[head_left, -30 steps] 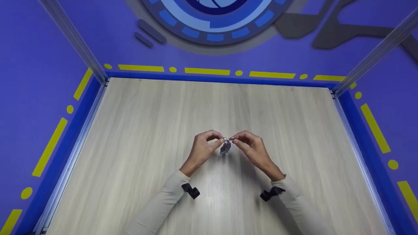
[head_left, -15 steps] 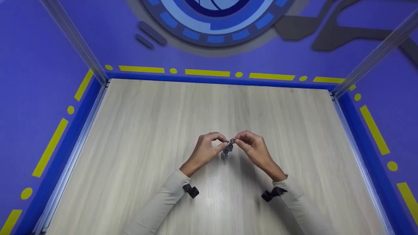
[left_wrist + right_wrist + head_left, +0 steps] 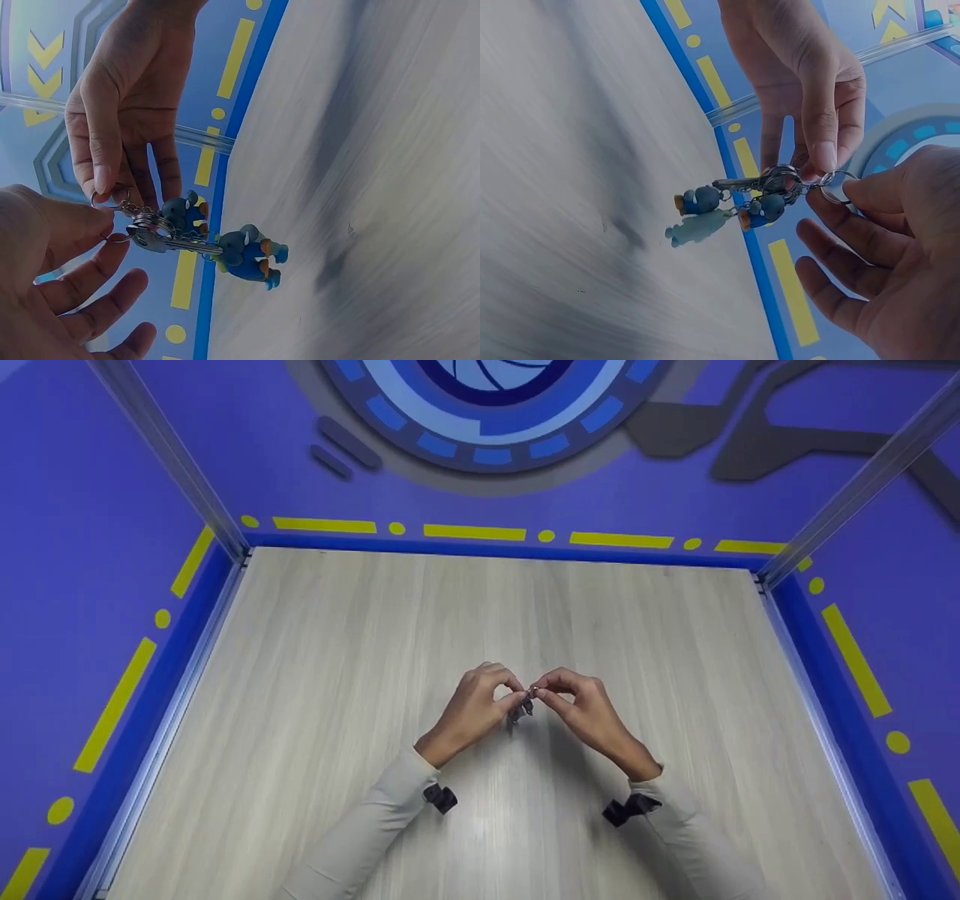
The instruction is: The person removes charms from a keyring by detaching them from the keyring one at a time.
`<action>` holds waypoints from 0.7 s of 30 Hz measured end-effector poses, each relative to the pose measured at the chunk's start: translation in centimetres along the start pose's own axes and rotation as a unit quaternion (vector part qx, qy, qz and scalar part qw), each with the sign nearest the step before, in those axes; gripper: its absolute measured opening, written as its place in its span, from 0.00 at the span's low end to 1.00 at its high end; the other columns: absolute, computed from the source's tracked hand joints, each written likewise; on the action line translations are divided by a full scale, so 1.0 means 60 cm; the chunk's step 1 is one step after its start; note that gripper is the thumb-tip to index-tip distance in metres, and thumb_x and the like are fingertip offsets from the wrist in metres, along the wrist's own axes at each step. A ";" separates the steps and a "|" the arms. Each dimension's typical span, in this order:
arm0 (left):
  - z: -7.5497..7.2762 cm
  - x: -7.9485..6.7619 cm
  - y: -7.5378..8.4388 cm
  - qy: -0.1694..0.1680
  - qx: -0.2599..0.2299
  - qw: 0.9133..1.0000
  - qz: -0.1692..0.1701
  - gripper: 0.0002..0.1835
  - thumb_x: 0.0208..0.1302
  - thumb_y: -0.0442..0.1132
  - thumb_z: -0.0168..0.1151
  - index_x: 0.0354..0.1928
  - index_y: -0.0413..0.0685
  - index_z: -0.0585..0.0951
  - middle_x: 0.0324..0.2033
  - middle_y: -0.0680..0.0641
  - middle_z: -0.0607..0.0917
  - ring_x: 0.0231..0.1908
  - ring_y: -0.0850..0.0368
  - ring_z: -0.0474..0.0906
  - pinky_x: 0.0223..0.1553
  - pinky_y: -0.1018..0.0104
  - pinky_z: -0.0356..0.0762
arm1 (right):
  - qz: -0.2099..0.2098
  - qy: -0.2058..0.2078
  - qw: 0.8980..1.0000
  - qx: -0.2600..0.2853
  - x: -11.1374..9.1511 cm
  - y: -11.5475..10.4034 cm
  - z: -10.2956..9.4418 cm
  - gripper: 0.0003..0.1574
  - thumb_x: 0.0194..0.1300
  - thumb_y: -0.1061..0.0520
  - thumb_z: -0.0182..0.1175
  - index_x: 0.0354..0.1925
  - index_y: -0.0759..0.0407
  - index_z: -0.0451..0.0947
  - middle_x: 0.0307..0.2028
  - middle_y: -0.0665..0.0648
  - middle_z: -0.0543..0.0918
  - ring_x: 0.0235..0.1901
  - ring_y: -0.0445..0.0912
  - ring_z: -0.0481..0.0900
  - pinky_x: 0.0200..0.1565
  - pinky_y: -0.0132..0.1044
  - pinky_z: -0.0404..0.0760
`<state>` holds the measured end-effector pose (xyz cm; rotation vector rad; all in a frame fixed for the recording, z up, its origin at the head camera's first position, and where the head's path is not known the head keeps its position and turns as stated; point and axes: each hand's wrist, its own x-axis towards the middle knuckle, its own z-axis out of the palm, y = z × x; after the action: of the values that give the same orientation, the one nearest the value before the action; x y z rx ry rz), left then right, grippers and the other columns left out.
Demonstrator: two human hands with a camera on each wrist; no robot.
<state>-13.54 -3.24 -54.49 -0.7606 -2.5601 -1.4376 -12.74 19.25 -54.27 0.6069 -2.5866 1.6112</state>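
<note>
Both hands meet over the table, with a bunch of keyrings (image 3: 520,711) hanging between them. The left hand (image 3: 472,705) pinches a ring of the bunch between thumb and index finger; its other fingers are spread in the left wrist view. The right hand (image 3: 585,709) pinches a large split ring (image 3: 841,187) with thumb and index finger. A silver key (image 3: 196,246), several smaller rings and short chains hang together. Small grey-headed animal charms in blue (image 3: 244,255) dangle from them, and a pale green charm (image 3: 697,227) shows in the right wrist view. Fingertips partly hide where the rings join.
A light wood-grain table (image 3: 360,645) lies under the hands. Blue panels with yellow markings (image 3: 474,532) wall it in at the back and both sides, with metal posts (image 3: 217,521) at the corners. Black wrist cameras (image 3: 441,799) sit on the sleeves.
The left hand has shifted slightly right and turned, now close to the right fingertips. The right hand has moved slightly downward in the head view. The keyring bunch hangs a little lower.
</note>
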 end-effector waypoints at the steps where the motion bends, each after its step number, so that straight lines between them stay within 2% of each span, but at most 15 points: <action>1: 0.000 0.000 0.000 0.003 0.001 1.000 0.000 0.03 0.69 0.33 0.77 0.36 0.46 0.91 0.38 0.50 0.91 0.46 0.53 0.86 0.54 0.54 0.82 | -0.001 -0.001 1.000 -0.002 0.000 0.001 -0.001 0.02 0.76 0.64 0.70 0.45 0.60 0.89 0.41 0.54 0.93 0.46 0.51 0.92 0.56 0.48 0.87; 7: 0.002 -0.001 -0.004 0.027 -0.009 1.000 -0.002 0.04 0.66 0.32 0.79 0.34 0.45 0.91 0.37 0.51 0.92 0.45 0.53 0.87 0.53 0.54 0.83 | -0.008 -0.011 1.000 -0.009 0.000 0.004 -0.002 0.03 0.77 0.63 0.69 0.45 0.59 0.89 0.42 0.53 0.93 0.47 0.49 0.91 0.57 0.47 0.87; 13: 0.001 -0.004 -0.006 0.048 -0.039 0.998 -0.008 0.02 0.66 0.32 0.80 0.35 0.45 0.93 0.37 0.51 0.92 0.45 0.54 0.87 0.54 0.54 0.83 | 0.000 -0.012 1.000 -0.005 0.000 0.005 -0.002 0.02 0.77 0.63 0.69 0.45 0.60 0.89 0.42 0.52 0.92 0.45 0.47 0.89 0.57 0.44 0.86; 21: 0.001 -0.011 -0.016 0.067 -0.111 0.991 -0.022 0.03 0.67 0.30 0.78 0.38 0.44 0.94 0.38 0.51 0.93 0.45 0.56 0.88 0.55 0.51 0.84 | 0.000 -0.009 1.000 0.003 -0.003 0.005 -0.003 0.02 0.77 0.63 0.68 0.45 0.62 0.87 0.44 0.52 0.91 0.47 0.46 0.88 0.59 0.42 0.85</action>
<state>-13.40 -3.85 -55.46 -0.6130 -2.3599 -1.7447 -12.71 19.55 -54.49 0.6259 -2.5959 1.6202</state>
